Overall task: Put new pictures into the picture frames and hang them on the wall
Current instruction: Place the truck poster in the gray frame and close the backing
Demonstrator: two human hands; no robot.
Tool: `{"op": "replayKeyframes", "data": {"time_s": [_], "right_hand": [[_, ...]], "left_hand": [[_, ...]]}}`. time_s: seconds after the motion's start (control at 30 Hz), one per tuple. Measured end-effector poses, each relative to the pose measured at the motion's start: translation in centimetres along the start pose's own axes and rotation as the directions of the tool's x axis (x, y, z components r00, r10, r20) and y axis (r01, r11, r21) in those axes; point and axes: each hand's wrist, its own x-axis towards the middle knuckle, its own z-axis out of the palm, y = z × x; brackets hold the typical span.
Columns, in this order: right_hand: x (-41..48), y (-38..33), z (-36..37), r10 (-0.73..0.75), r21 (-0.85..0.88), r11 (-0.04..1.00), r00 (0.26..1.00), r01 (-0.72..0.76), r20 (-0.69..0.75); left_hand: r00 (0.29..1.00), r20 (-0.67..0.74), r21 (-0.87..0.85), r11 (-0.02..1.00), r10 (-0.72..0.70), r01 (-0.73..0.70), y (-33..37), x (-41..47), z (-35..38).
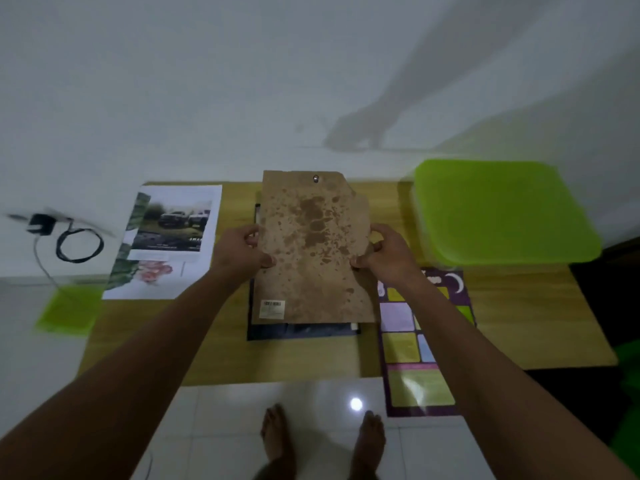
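The left hand [242, 249] and right hand [386, 252] each pinch one long edge of the backing board [311, 244], thumbs on top and fingers curled under; each grip is closed on it. The board is flat brown fibreboard, blotched with dark stains, with a chipped upper right corner, a small metal hanger [316, 178] near its top edge and a pale label [272, 309] at its lower left. It sits over a dark rectangular picture frame [301, 332] on the wooden desk [536, 323]. Glossy printed pictures [169, 233] lie left of it, and a shiny purple sheet [412, 351] of coloured squares lies to the right.
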Motion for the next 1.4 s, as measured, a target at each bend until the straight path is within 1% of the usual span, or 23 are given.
{"op": "replayKeyframes", "data": {"time_s": [0.17, 0.3, 0.37, 0.43, 0.53, 0.7, 0.77, 0.83, 0.93, 1.1, 1.23, 1.27, 1.33, 1.4], "right_hand": [[-0.2, 1.2, 3.8, 0.042, 0.049, 0.998, 0.999, -0.041, -0.020], [0.3, 2.3, 4.8, 0.022, 0.005, 1.000, 0.999, -0.022, -0.035], [0.8, 2.7, 4.9, 0.012, -0.028, 1.000, 0.998, -0.014, -0.064], [1.4, 3.3, 4.9, 0.004, -0.025, 1.000, 0.995, -0.007, -0.104], [2.1, 4.3, 4.9, -0.002, -0.097, 0.995, 0.992, -0.011, -0.128], [2.0, 4.9, 5.1, 0.036, -0.196, 0.979, 0.997, -0.050, -0.075], [1.9, 5.1, 5.2, 0.043, -0.254, 0.966, 0.998, -0.055, -0.049], [2.2, 5.4, 5.2, 0.049, -0.305, 0.951, 0.998, -0.056, -0.032], [1.9, 5.0, 5.0, 0.018, -0.375, 0.927, 1.000, -0.016, 0.002], [1.7, 5.4, 4.7, -0.052, -0.457, 0.886, 0.997, 0.070, 0.052], [1.7, 6.0, 4.6, -0.084, -0.522, 0.843, 0.990, 0.131, 0.112], [1.7, 6.0, 4.6, -0.104, -0.555, 0.817, 0.987, 0.154, 0.122], [1.7, 6.1, 4.6, -0.160, -0.651, 0.728, 0.976, 0.217, 0.147], [1.8, 5.7, 4.6, -0.218, -0.724, 0.629, 0.958, 0.282, 0.184]], "left_hand": [[1.000, -0.020, 0.079, 0.997, 0.008, -0.007, -3.7, 1.1, -0.8], [0.999, -0.020, 0.127, 0.992, 0.031, -0.028, -5.2, 1.5, 0.2], [0.998, -0.037, 0.146, 0.988, 0.051, -0.045, -5.5, 1.7, 0.9], [0.996, -0.040, 0.162, 0.984, 0.077, -0.070, -5.5, 1.8, 1.4], [0.995, -0.021, 0.189, 0.977, 0.102, -0.096, -5.4, 1.7, 1.9], [0.996, 0.003, 0.270, 0.959, 0.094, -0.091, -5.5, 1.6, 2.4], [0.994, -0.005, 0.315, 0.943, 0.114, -0.106, -5.8, 1.7, 2.7], [0.995, -0.014, 0.371, 0.924, 0.102, -0.089, -6.1, 1.8, 3.1], [0.997, -0.020, 0.418, 0.906, 0.077, -0.062, -6.3, 1.7, 3.8], [0.995, -0.009, 0.470, 0.879, 0.095, -0.080, -5.8, 1.4, 4.0], [0.998, 0.014, 0.520, 0.851, 0.068, -0.065, -5.9, 1.8, 3.9], [0.998, 0.024, 0.523, 0.850, 0.064, -0.068, -6.0, 1.9, 3.9], [0.996, 0.052, 0.550, 0.830, 0.077, -0.093, -6.2, 2.1, 4.1], [0.992, 0.078, 0.606, 0.785, 0.104, -0.130, -6.3, 2.3, 4.4]]}}
